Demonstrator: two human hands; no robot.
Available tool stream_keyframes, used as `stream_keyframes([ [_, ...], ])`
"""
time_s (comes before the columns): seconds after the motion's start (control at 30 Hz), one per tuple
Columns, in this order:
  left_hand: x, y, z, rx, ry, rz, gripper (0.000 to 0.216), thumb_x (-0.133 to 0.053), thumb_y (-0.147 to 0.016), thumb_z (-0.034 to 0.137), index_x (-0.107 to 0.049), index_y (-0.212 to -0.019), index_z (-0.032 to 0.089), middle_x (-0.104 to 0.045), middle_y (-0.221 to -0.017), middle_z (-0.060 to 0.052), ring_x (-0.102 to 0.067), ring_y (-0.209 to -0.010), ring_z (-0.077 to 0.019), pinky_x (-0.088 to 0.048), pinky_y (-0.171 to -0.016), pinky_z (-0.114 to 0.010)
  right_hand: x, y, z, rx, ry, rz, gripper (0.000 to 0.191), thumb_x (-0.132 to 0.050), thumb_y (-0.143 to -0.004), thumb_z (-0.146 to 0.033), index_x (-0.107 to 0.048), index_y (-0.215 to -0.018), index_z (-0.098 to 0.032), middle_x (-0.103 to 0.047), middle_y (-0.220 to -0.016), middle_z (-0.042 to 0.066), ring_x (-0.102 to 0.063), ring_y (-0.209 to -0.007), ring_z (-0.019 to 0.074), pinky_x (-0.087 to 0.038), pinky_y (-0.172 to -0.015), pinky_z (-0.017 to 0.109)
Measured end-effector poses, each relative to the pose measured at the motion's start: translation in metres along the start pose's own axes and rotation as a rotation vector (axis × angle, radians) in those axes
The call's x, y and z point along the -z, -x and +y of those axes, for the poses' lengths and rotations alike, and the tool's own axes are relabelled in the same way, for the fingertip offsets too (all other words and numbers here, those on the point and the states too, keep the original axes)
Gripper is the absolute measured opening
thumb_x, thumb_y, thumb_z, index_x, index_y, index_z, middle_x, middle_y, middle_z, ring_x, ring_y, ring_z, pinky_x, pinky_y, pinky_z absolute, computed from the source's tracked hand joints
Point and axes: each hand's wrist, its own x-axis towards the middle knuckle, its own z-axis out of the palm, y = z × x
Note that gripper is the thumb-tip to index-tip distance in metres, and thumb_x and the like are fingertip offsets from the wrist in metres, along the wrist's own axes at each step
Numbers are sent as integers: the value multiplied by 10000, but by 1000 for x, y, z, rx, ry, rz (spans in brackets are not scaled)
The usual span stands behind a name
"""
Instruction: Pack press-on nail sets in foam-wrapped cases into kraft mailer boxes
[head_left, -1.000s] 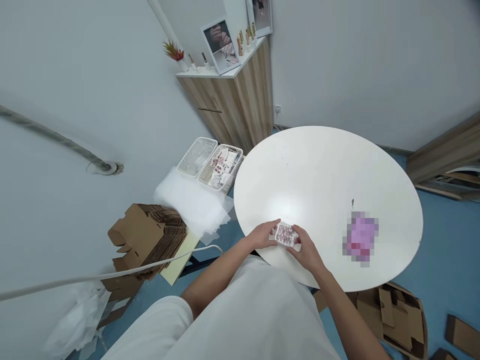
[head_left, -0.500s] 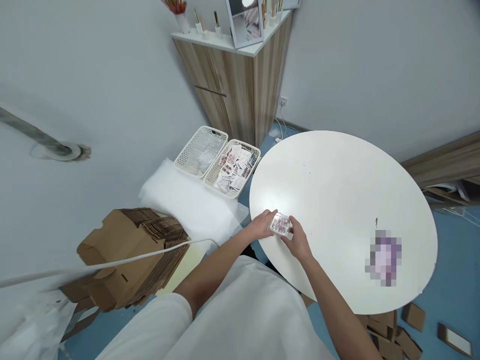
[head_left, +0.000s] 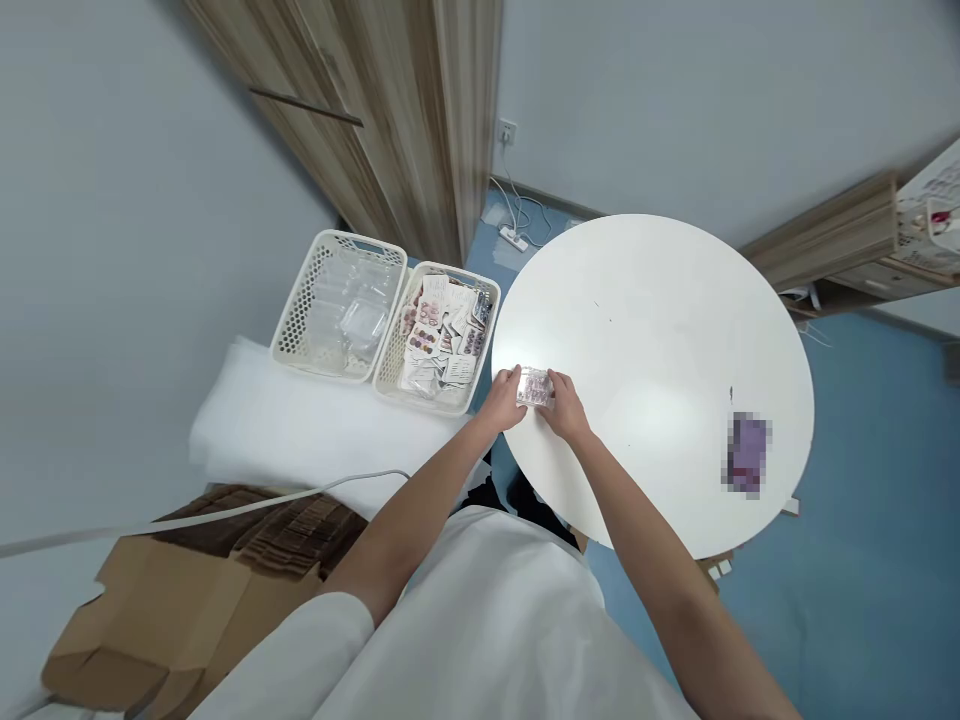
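Both my hands grip a small clear plastic case (head_left: 534, 386) with pinkish pieces inside, just above the left edge of the round white table (head_left: 660, 330). My left hand (head_left: 501, 399) pinches its left end, and my right hand (head_left: 565, 410) closes on its right end. Left of the table stand two white baskets: one basket (head_left: 480, 290) filled with several small printed packets, and another basket (head_left: 300, 310) with clear plastic cases.
A blurred purple object (head_left: 746, 453) lies on the table's right side. White foam sheets (head_left: 300, 435) and flattened cardboard boxes (head_left: 172, 590) lie on the floor at left. A wooden cabinet (head_left: 390, 110) stands behind the baskets, with a power strip (head_left: 514, 238) on the blue floor.
My hands have carried the clear case leftward to the table's left edge, nearer the baskets. My view has tilted down and left.
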Motion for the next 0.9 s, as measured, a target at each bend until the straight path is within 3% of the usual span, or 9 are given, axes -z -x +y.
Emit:
stream_keyframes([
  [0.27, -10, -7, -8, -8, 26, 107, 785, -551, -664, 129, -176, -1354, 143, -305, -1280, -147, -250, -1237, -295, -245, -1020, -449, -8, -19, 1, -30, -27, 38, 804, -538, -654, -156, -170, -1365, -225, -302, -1336, 104, -348, -1197, 270, -407, -920, 436],
  [0.4, -14, 0, -7, -14, 39, 126, 814, -537, -670, 120, -116, -1366, 144, -248, -1350, -152, -201, -1274, -298, -214, -1037, -474, -15, -8, 3, -14, -29, 91, 869, -540, -659, -168, -64, -1386, -197, -176, -1406, 112, -212, -1282, 277, -326, -995, 462],
  [0.6, -19, 8, -3, 11, 75, 159, 850, -547, -667, 124, -74, -1372, 150, -205, -1396, -151, -148, -1310, -289, -184, -1061, -461, -21, 17, 4, -4, -4, 100, 846, -528, -701, -234, -36, -1387, -185, -214, -1384, 136, -240, -1273, 283, -314, -997, 489],
  [0.77, -24, 29, 3, 39, 84, 202, 827, -549, -683, 166, -91, -1372, 156, -199, -1406, -148, -158, -1314, -277, -200, -1062, -431, -21, 38, 9, -8, 41, 109, 786, -498, -738, -283, -55, -1382, -201, -229, -1377, 134, -259, -1263, 289, -322, -986, 497],
  [0.9, -30, 62, 2, 66, 50, 228, 748, -536, -705, 202, -171, -1355, 147, -262, -1372, -152, -227, -1288, -274, -253, -1036, -424, -21, 55, 12, 49, 101, 138, 725, -478, -754, -289, -112, -1371, -189, -251, -1377, 125, -223, -1276, 290, -286, -1005, 500],
])
